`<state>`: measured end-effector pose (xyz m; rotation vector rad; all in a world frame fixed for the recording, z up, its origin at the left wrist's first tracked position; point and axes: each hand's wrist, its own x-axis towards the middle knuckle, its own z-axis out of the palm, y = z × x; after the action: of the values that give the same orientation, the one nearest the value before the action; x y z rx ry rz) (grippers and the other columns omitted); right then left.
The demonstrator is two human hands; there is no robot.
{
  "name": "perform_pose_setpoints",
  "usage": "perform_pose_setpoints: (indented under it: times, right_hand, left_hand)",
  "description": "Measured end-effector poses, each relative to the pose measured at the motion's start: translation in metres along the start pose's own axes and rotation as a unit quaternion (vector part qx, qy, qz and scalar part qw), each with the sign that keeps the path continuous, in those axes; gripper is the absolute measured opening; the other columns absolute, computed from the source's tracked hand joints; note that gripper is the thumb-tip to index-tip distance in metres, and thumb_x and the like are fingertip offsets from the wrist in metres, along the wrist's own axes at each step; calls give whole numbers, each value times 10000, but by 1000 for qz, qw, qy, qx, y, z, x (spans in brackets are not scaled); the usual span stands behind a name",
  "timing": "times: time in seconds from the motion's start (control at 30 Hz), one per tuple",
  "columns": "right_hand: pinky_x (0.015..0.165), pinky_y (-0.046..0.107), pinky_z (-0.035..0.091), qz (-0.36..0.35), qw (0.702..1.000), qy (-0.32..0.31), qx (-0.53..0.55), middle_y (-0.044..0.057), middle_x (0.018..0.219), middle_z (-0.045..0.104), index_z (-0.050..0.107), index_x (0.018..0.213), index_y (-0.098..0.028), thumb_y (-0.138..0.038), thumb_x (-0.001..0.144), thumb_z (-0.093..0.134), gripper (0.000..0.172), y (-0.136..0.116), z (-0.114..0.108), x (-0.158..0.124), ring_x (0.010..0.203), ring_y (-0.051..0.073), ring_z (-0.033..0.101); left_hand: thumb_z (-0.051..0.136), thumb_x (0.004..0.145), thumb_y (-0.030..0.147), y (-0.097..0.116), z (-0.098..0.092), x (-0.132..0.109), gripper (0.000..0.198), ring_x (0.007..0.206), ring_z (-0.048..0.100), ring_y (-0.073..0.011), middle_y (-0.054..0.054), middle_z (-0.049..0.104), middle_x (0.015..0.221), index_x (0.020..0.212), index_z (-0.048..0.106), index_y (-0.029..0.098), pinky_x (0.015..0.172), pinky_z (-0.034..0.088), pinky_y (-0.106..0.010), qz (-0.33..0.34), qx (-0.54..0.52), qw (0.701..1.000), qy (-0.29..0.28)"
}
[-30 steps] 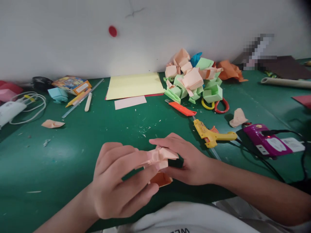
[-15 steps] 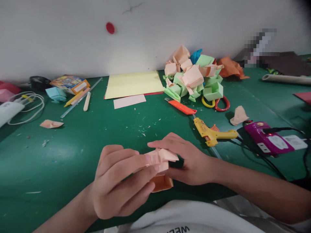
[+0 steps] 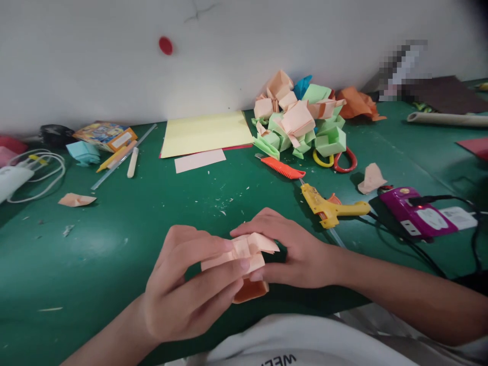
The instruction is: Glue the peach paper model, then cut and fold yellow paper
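Between my two hands is a peach folded-paper piece (image 3: 256,262), with a flap sticking out to the right and an open, box-like hollow underneath. My left hand (image 3: 190,284) grips it from the left, fingers along its top and front. From the right, my right hand (image 3: 292,249) closes on it, the thumb at its lower edge and the fingers behind. Fingers cover much of the paper. Beyond my right hand lies a yellow hot glue gun (image 3: 331,206), beside a red-handled cutter (image 3: 282,168).
Against the wall stands a heap of peach and green folded paper (image 3: 297,119), with scissors (image 3: 345,160) partly under it. Yellow sheets (image 3: 206,133) lie at the back. A purple power strip (image 3: 415,213) with cables is right; a colourful box (image 3: 104,134) and sticks (image 3: 132,162) are left.
My left fingers have shifted on the folded paper, so more of its left part shows. The paper is slightly tilted. The whole view has moved a little.
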<state>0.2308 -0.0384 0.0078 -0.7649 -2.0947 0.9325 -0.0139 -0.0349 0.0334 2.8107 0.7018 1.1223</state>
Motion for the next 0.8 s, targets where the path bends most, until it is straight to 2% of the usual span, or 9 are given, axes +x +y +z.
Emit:
perform_pose_setpoints:
  times: [0.07,0.17,0.4,0.57,0.8]
  right_hand:
    - [911,367,462,-5,1000,4,-7,48,1054,716,572,1300,-232,-419,938,696,426,0,0,1,948,189,621]
    - [921,371,461,-15,1000,1,-6,53,1103,722,572,1292,-235,-384,928,711,418,1,1,1,952,187,631]
    - [929,379,450,-22,1000,-4,7,59,1114,719,572,1292,-217,-373,913,726,438,2,1,1,958,192,630]
    - [890,366,442,-42,999,2,3,43,999,700,593,1275,-190,-399,911,733,441,4,3,0,918,187,604]
    - [918,386,450,-26,1000,6,-2,68,1075,718,579,1314,-199,-395,913,731,471,3,3,-1,952,201,619]
  left_hand:
    - [670,799,73,-1,-3,-1,388,870,614,-175,-34,596,1092,1126,665,283,681,580,-375,0,-25,1000,-14]
    - [637,775,43,-1,-6,-1,392,904,609,-189,-58,581,1133,1114,662,240,701,572,-388,-9,-54,999,2]
    - [598,791,146,1,-4,-4,388,943,610,-226,-103,590,1192,1166,666,217,753,566,-388,-52,-23,998,-1]
    - [597,827,262,-1,6,-7,433,1054,598,-292,-143,566,1293,1253,646,202,854,533,-463,-75,-12,997,-1]
    - [560,830,243,-2,5,-7,404,1041,593,-284,-133,581,1258,1222,656,218,834,520,-438,-54,-4,998,15]
